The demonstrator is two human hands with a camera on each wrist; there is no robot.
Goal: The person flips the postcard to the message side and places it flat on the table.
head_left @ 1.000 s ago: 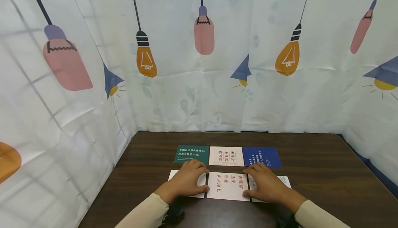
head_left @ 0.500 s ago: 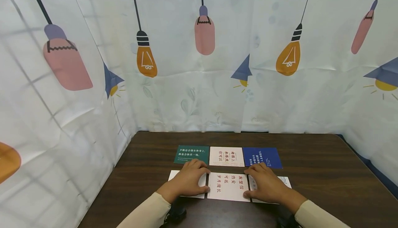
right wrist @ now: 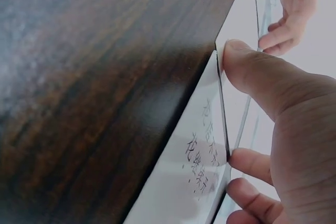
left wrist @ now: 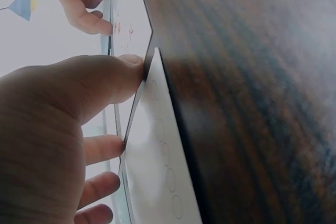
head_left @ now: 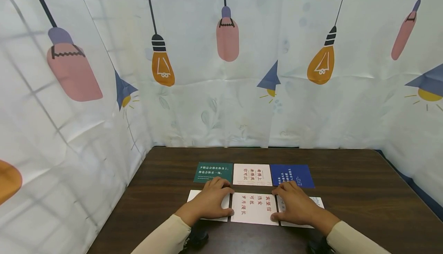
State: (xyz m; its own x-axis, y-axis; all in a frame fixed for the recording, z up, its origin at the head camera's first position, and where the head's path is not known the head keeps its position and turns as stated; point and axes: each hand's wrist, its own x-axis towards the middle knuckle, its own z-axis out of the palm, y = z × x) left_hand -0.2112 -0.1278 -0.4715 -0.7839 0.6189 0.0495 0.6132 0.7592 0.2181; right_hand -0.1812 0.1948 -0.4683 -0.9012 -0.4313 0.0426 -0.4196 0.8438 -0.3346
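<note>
Both hands are over the front row of three cards on the table. My left hand (head_left: pixel 212 201) touches the left side of the middle card (head_left: pixel 254 208), which is pale with red lettering; thumb and fingers are spread apart. On that card's right side, the thumb and fingertips of my right hand (head_left: pixel 295 204) rest likewise. The left white card (left wrist: pixel 157 156) lies partly under my left hand and shows a row of faint circles. Handwriting marks the right white card (right wrist: pixel 178 182), partly hidden below my right hand. Narrow gaps separate the three cards.
Behind the hands lies a second row: a green card (head_left: pixel 213 172), a pale card with red lettering (head_left: pixel 252 174) and a blue card (head_left: pixel 292 175). The dark wooden table (head_left: pixel 356 192) ends at a white curtain (head_left: pixel 242 119) printed with lamps.
Almost nothing differs. Both hands keep their places at the sides of the middle card, and the cards lie nearly as before.
</note>
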